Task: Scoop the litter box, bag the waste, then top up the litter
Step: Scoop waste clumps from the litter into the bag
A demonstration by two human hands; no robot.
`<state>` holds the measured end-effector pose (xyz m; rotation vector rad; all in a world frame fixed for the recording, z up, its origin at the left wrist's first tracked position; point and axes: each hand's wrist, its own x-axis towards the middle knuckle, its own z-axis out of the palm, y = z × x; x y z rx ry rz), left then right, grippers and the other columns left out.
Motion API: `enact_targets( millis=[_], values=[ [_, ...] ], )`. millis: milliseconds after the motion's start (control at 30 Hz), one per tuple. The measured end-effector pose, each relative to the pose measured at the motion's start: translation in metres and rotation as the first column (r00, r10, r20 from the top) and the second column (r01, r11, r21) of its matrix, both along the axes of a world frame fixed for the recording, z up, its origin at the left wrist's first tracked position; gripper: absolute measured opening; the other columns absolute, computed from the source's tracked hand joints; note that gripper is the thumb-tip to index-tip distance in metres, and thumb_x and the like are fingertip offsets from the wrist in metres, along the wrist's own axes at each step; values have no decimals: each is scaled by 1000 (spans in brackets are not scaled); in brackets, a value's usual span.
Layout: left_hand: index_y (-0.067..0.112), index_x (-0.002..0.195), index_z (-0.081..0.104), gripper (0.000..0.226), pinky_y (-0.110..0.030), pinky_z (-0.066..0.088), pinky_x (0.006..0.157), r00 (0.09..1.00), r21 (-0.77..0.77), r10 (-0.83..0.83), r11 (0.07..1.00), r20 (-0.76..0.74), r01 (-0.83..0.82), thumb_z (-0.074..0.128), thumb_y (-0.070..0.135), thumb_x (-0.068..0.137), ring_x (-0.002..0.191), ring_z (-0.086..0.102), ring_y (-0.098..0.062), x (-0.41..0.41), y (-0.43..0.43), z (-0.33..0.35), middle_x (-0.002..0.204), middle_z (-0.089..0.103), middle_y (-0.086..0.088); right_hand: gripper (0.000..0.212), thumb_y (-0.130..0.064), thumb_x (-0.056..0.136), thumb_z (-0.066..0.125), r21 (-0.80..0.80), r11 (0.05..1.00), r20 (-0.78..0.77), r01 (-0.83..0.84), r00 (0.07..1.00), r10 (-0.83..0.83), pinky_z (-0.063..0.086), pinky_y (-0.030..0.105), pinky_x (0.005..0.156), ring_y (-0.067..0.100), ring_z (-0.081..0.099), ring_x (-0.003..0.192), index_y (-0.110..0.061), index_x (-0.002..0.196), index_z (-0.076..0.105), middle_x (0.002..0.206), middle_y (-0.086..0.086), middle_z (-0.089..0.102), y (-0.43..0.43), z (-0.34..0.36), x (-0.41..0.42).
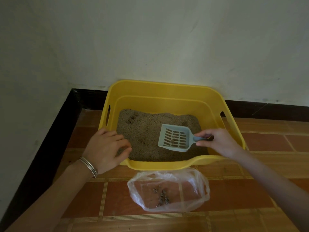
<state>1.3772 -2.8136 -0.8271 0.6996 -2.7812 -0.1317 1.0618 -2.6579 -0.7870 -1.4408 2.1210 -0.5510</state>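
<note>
The tiled floor [267,164] carries everything here, and the yellow litter box [167,84] sits on it, pushed back against the wall. Treat the box as stiff plastic made heavy by its fill. If you have to shift it, take it by the 2 cut-out handles in its side walls rather than by the thin rim.

The litter [147,136] lies unevenly, banked higher toward the back. It is loose, dry grain that will pour and scatter if you tilt anything quickly.

Just in front of the box lies the clear plastic bag [145,195], mouth toward the box, with a few dark bits of waste [163,196] already inside. It is light, limp and slippery, so pinch the mouth edge to hold it open.

Your left hand [105,146] lies on the near left corner of the box, fingers relaxed and spread over the rim, gripping nothing. Your right hand [219,141] pinches the handle of the grey-blue scoop [173,137] between thumb and fingers.

The scoop hangs low over the litter on the right side and looks rigid and light. A firmer hold farther up the handle should steady it on the way to the bag.

A small clump [173,140] rests on its slots, and more clumps [131,120] show at the back left, so scooping looks unfinished.
</note>
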Motion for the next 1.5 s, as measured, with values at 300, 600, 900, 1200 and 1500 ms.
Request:
enact_targets(
  millis=[300, 600, 900, 1200, 1500],
  values=[
    [32, 77, 70, 40, -30, 29, 72, 1000, -23, 2, 1000, -13, -2, 34, 44, 89, 70, 60, -9, 1, 1, 0, 73, 66, 17, 28, -14, 74, 74, -20, 998, -19, -51, 999, 51, 38, -1, 71, -20, 53, 80, -22, 100, 68, 86, -21, 61, 5, 5, 10],
    [27, 87, 67, 36, -32, 34, 72, 999, 14, -33, 999, -18, 33, 36, 45, 89, 78, 60, -13, 13, 25, 1, 82, 66, 13, 33, -14, 67, 79, -230, 964, -187, -131, 978, 89, 45, 10, 81, 0, 60, 87, -18, 99, 72, 92, -10, 67, 50, 22, 43],
    [22, 103, 65, 40, -31, 30, 81, 998, -18, -27, 999, 64, 29, 41, 44, 79, 89, 61, -18, 16, 42, -2, 94, 63, 6, 35, -10, 56, 86, -168, 950, -364, -264, 912, 190, 53, 25, 73, 7, 62, 77, -15, 89, 73, 84, -6, 69, 95, -19, 66],
    [23, 101, 66, 41, -31, 28, 81, 995, -19, -28, 999, 99, 30, 40, 44, 77, 88, 62, -19, 15, 42, 1, 94, 64, 6, 33, -12, 63, 79, -92, 826, -762, -556, 573, 300, 36, 27, 69, 16, 62, 81, -15, 95, 71, 92, -3, 69, 97, -55, 70],
    [23, 100, 66, 40, -30, 28, 80, 995, -14, -22, 1000, 95, 24, 41, 43, 76, 86, 62, -18, 15, 44, 0, 93, 64, 6, 30, -11, 65, 79, -159, 804, -764, -574, 586, 268, 38, 28, 68, 17, 62, 81, -14, 94, 71, 92, -3, 70, 97, -55, 66]
  ],
)
